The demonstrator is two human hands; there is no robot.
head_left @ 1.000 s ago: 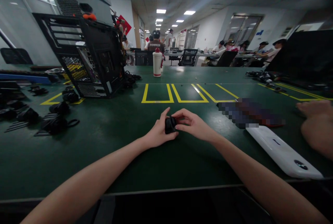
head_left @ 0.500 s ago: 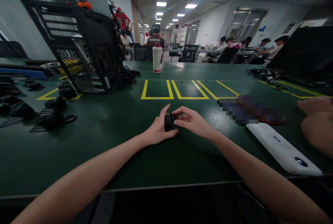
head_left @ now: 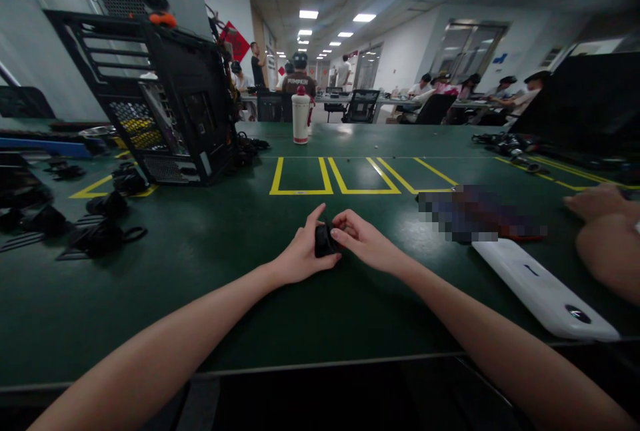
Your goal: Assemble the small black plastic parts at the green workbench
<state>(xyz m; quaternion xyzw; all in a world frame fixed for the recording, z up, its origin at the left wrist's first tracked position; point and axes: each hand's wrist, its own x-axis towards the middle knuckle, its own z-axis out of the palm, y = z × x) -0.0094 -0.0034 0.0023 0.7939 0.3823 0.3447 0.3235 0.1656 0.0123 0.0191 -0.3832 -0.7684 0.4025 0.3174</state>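
Over the green tabletop, a small black object (head_left: 324, 241) with a rounded body sits between my two hands; its exact kind I cannot make out. My left hand (head_left: 301, 252) holds it from the left, index finger stretched up past it and thumb below. From the right, my right hand (head_left: 361, 239) has its fingertips curled and pressed against the object's near right edge. Those fingers hide part of the object.
A black computer case (head_left: 165, 97) stands at the left, with several black cable bundles (head_left: 103, 234) nearby. Beyond my hands are yellow tape outlines (head_left: 301, 192) and a white cup (head_left: 301, 117). A white device (head_left: 540, 284) and another person's hand (head_left: 600, 204) are at the right.
My right fingers have shifted slightly on the black object, closing over its right edge. My left hand stays around it. The view has tilted up a little, and the person's hand at right has moved left.
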